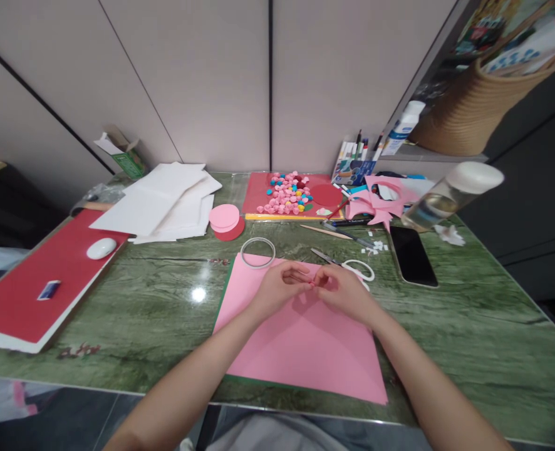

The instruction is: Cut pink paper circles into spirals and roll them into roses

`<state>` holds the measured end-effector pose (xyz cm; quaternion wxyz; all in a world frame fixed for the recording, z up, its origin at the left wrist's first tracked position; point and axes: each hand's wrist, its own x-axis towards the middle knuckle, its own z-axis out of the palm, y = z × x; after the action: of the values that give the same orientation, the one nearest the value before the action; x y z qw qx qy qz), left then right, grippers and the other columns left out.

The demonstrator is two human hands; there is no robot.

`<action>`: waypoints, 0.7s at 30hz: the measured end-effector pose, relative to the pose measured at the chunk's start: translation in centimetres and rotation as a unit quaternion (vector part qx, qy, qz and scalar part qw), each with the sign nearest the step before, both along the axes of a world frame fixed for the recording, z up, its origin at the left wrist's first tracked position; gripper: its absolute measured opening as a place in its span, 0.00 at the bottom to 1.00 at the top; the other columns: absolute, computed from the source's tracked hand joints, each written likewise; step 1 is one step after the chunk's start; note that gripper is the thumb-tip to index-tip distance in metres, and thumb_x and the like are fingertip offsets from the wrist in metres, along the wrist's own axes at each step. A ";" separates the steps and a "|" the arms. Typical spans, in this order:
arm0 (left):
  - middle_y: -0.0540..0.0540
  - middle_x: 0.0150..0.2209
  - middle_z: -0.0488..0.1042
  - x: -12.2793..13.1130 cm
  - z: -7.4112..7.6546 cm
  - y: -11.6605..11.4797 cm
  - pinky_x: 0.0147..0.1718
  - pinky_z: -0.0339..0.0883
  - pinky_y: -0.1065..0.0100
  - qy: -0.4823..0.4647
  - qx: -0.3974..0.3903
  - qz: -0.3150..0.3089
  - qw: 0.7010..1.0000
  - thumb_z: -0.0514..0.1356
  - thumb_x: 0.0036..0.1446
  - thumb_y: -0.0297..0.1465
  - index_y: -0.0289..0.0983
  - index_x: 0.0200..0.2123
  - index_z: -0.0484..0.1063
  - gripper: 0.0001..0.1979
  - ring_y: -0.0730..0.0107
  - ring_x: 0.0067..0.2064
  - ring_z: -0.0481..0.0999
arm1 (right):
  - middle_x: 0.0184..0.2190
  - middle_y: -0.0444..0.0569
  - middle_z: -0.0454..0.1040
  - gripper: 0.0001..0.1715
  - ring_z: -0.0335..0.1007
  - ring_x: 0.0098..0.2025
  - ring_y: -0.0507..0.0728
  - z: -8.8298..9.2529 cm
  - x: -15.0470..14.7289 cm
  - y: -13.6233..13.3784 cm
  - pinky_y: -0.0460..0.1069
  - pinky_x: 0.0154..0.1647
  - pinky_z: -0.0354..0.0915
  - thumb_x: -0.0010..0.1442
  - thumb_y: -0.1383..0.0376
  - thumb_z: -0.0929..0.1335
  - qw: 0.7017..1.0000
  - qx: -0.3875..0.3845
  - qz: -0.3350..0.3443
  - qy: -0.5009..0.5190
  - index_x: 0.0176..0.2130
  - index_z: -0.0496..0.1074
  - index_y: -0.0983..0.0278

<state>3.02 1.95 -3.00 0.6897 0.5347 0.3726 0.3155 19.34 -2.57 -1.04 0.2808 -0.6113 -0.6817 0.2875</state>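
Pale grey wall panels (202, 81) back a glossy, green-veined tabletop (165, 313). Above a flat pink paper sheet (306, 351), perhaps serving as a work mat, the left hand (277, 289) and right hand (347, 291) pinch a tiny pink piece (312, 283) together. It lies between the fingertips of both, probably because something so small needs a fine grip. White-handled metal scissors (325, 256) rest just beyond, presumably for easy reach.
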 end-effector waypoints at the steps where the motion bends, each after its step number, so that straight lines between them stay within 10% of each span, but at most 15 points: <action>1: 0.45 0.30 0.75 0.0 0.0 0.0 0.32 0.68 0.69 -0.002 -0.003 0.005 1.000 0.67 0.38 0.28 0.33 0.33 0.69 0.16 0.71 0.31 0.75 | 0.24 0.43 0.71 0.04 0.66 0.30 0.53 0.0 0.0 0.0 0.47 0.33 0.59 0.45 0.71 0.65 1.000 0.002 -0.004 0.007 0.24 0.68 0.62; 11: 0.50 0.28 0.73 0.4 0.3 -0.6 0.32 0.65 0.73 -0.107 -0.161 0.096 0.976 0.68 0.37 0.28 0.34 0.33 0.69 0.17 0.76 0.29 0.73 | 0.28 0.44 0.69 0.06 0.64 0.32 0.53 -1.9 -1.4 0.0 0.48 0.34 0.60 0.51 0.62 0.66 0.976 0.006 -0.065 0.207 0.29 0.66 0.63; 21: 0.50 0.25 0.75 0.3 0.5 -0.8 0.32 0.66 0.71 -0.073 -0.117 0.098 0.986 0.67 0.39 0.31 0.34 0.31 0.70 0.14 0.74 0.29 0.74 | 0.24 0.43 0.66 0.06 0.61 0.29 0.52 -1.5 -1.6 0.0 0.47 0.32 0.56 0.51 0.64 0.64 0.978 0.029 -0.069 0.196 0.25 0.64 0.63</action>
<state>3.30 1.13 -2.46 0.7388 0.3863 0.4062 0.3741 17.77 -2.60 -2.56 0.4458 -0.5799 -0.5780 0.3619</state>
